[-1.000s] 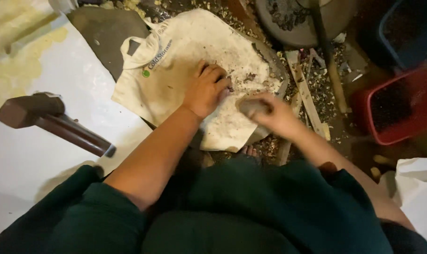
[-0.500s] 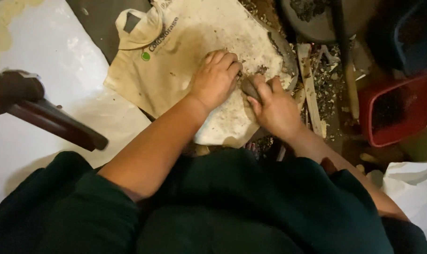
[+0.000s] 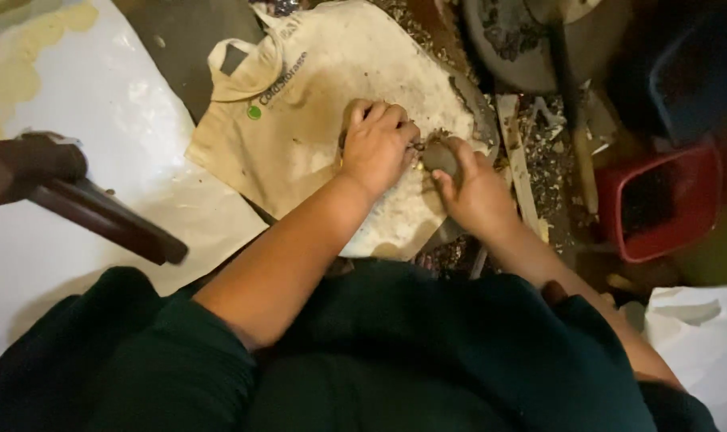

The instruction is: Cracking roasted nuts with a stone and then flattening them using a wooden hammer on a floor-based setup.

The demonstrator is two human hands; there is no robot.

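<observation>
My left hand [image 3: 375, 146] rests knuckles-up on a stained cream cloth bag [image 3: 315, 120] spread over a flat slab, its fingers curled over a small item that I cannot make out. My right hand [image 3: 475, 192] grips a grey stone [image 3: 439, 156] and holds it against the cloth right beside the left fingertips. Brown crumbs and shell bits [image 3: 439, 138] lie on the cloth between the two hands.
A dark wooden mallet [image 3: 67, 192] lies on the white sheet [image 3: 99, 120] at the left. A red tub [image 3: 659, 204] and a blue tub [image 3: 691, 72] stand at the right, with wood strips [image 3: 517, 160], shell litter and a round grey basin [image 3: 523, 40] beyond.
My right hand brought the stone in from the right to meet the left fingertips. The left hand stayed on the cloth with its fingers curling tighter.
</observation>
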